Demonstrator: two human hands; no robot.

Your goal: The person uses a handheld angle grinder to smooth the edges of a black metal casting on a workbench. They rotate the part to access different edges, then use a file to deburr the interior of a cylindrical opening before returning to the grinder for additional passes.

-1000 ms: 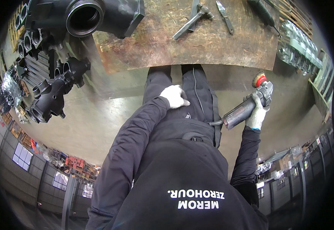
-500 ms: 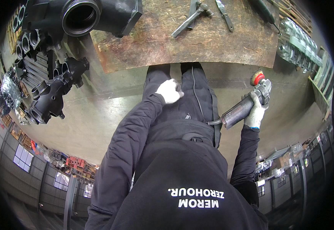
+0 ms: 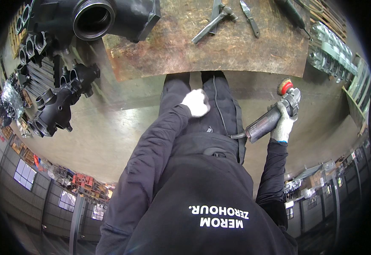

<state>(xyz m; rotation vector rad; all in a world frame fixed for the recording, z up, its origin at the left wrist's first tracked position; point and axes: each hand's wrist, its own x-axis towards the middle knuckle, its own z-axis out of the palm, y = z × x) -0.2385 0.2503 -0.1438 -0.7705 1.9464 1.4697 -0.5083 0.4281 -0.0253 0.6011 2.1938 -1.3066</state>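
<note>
Shifted slightly rightward since 0.5 s earlier, the left hand (image 3: 196, 103) (gloved in white) was curled into a loose fist over the thighs (image 3: 224, 103). Well apart from it, right of the legs, the right hand (image 3: 284, 124) was wrapped around an angle grinder (image 3: 264, 124), its wire brush (image 3: 285, 86) near the bench (image 3: 211, 58), where a hammer (image 3: 207, 30) lay.

Grinder (image 3: 264, 124) right; hammer (image 3: 208, 28) on workbench (image 3: 160, 53)

Industrial workshop: angle grinder (image 3: 264, 123), scarred workbench (image 3: 151, 59), hammer (image 3: 208, 29), black metal castings (image 3: 53, 117), corrugated walls (image 3: 44, 193).
</note>
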